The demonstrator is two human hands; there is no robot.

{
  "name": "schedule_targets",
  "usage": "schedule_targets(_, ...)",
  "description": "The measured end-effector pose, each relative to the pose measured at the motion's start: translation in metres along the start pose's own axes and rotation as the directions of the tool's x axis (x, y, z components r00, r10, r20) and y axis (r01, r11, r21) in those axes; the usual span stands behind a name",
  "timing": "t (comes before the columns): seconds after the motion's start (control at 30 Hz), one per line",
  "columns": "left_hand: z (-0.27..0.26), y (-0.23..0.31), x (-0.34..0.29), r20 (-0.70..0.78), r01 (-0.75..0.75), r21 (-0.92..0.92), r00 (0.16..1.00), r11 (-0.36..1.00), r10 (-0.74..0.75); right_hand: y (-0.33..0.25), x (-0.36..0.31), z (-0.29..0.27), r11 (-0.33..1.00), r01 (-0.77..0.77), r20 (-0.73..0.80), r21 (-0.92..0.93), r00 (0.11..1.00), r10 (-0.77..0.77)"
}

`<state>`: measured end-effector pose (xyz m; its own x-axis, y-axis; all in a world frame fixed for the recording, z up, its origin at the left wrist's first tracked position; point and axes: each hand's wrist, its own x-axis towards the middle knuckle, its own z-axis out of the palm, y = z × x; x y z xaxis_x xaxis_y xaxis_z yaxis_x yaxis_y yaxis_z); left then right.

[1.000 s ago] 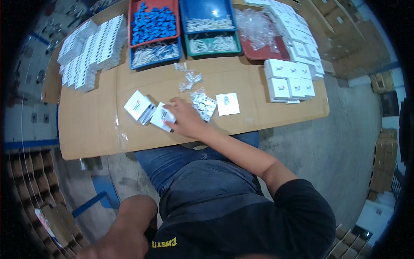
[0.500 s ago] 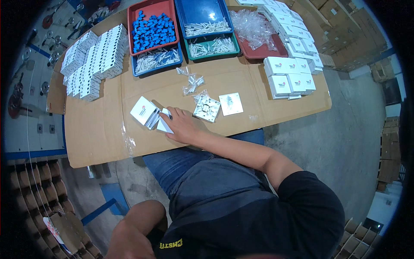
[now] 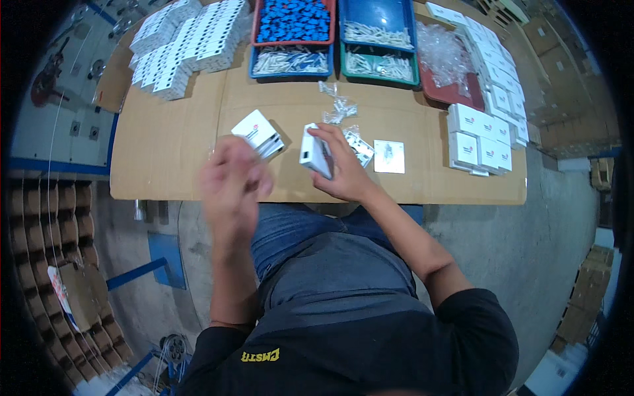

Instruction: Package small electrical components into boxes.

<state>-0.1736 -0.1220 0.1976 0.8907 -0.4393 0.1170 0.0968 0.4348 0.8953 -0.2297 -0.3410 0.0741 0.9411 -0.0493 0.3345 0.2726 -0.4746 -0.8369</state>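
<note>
While the right grip point(image 3: 346, 170) clasps a white box point(image 3: 312, 149), the left grip point(image 3: 232, 177) blurs; its hold is unclear.

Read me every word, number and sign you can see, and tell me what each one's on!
Dark shirt: yellow letters, which I won't copy out.
White box in the right hand: nothing readable.
White boxes near the left hand: tiny print with a red mark, too small to read.
Stacked white boxes at right: similar print, too small.
Brown cartons, upper right: pale labels, too small.
</note>
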Motion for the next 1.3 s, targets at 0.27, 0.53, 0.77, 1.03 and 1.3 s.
schedule_targets(0.27,0.020,-0.106,0.005,-0.046,0.715,-0.195,0.677,0.671,-0.734,-0.007,-0.016,-0.007,0.999,0.036,0.003,0.033,0.999,-0.036)
schedule_targets(0.53,0.014,-0.147,0.005,-0.037,0.294,-0.028,0.955,0.956,-0.295,-0.001,-0.015,-0.001,0.918,-0.123,-0.262,0.377,0.936,0.234)
schedule_targets(0.77,0.008,-0.150,-0.003,0.236,-0.077,0.411,0.971,0.908,-0.024,-0.004,-0.008,-0.024,0.418,-0.567,0.262,0.710,0.763,0.591)
schedule_targets(1.03,0.026,-0.153,-0.004,-0.037,0.600,-0.010,0.799,0.800,-0.600,-0.003,-0.020,-0.007,0.987,-0.147,0.007,0.071,0.989,0.147)
schedule_targets(1.3,0.001,-0.142,0.005,0.183,0.821,-0.316,0.545,0.476,-0.819,0.001,-0.030,-0.001,0.988,0.112,0.059,-0.109,0.993,-0.106)
